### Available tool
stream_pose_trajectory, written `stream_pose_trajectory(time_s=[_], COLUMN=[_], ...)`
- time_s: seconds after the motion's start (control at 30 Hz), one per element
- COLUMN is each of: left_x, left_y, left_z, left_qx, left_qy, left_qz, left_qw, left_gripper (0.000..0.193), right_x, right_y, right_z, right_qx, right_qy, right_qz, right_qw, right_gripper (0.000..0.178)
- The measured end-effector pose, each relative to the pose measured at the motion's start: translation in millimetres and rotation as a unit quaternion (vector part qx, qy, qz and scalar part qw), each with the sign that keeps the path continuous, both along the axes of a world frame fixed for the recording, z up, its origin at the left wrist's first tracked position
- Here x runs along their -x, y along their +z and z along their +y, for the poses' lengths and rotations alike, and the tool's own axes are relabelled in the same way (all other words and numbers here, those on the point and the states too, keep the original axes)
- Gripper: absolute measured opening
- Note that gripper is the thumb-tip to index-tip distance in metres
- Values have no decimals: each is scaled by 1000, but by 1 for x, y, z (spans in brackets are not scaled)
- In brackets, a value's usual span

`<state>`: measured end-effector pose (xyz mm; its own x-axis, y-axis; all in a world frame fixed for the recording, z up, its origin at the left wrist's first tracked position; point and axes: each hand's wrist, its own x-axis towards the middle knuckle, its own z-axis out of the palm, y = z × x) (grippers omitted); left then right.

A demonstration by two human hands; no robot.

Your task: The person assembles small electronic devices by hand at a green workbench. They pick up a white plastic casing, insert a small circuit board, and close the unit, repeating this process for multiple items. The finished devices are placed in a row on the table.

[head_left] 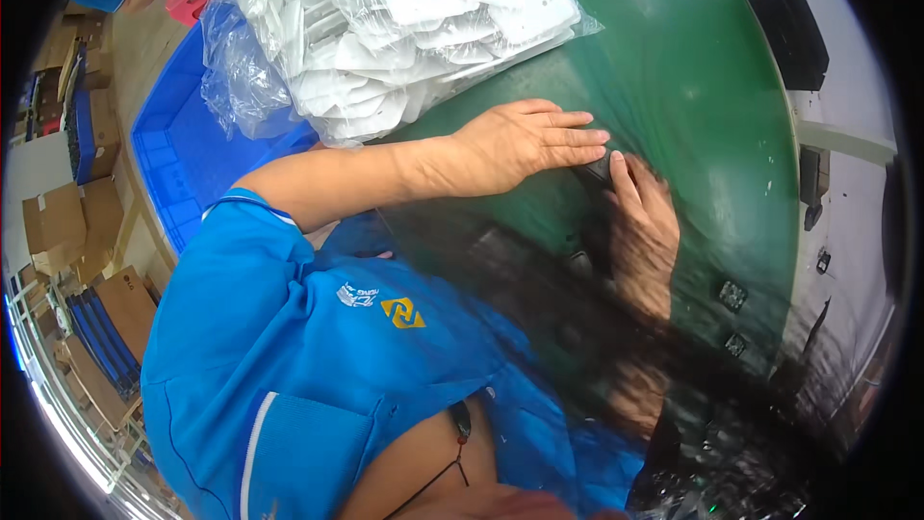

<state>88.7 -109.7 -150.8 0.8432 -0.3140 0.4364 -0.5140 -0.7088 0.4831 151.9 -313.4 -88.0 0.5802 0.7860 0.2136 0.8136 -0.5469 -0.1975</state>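
Observation:
My left hand (525, 146) reaches across from the left, with its fingers stretched out close together. Its fingertips rest over a small dark flat piece (599, 169) on the green tabletop (712, 116). From the lower right comes my right hand (643, 212), its fingers closed at the right side of that same piece. The thumb of the right hand is hidden. Dark strands of hair hang across the right wrist and forearm and veil part of the work. What kind of piece it is, I cannot make out.
White plastic parts in clear bags (414, 29) are heaped beyond my left arm. A blue bin (159, 135) stands at the left. Small dark square parts (733, 296) lie right of my right hand. A black block (789, 34) sits past the table's right edge. Cardboard boxes (63, 221) stand far left.

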Motion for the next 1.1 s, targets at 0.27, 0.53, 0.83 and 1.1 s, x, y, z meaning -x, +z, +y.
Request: stream_pose_trajectory(time_s=[0.27,0.53,0.83,1.1], left_x=[1,-1,-37,-38], left_y=[12,5,13,51], left_z=[6,1,-13,-32], left_qx=[-121,-116,-5,359], left_qy=[-8,-6,39,-16], left_qz=[-49,-106,-22,281], left_qw=[991,988,999,890], left_gripper=[46,51,38,23], right_x=[1,-1,-44,-29], right_y=[-15,-13,5,1], right_z=[-7,-6,-8,-17], right_qx=[-58,-89,-131,-254], right_qy=[-1,-21,-31,-101], right_qz=[28,62,332,367], right_qw=[998,994,934,889], right_gripper=[40,40,41,37])
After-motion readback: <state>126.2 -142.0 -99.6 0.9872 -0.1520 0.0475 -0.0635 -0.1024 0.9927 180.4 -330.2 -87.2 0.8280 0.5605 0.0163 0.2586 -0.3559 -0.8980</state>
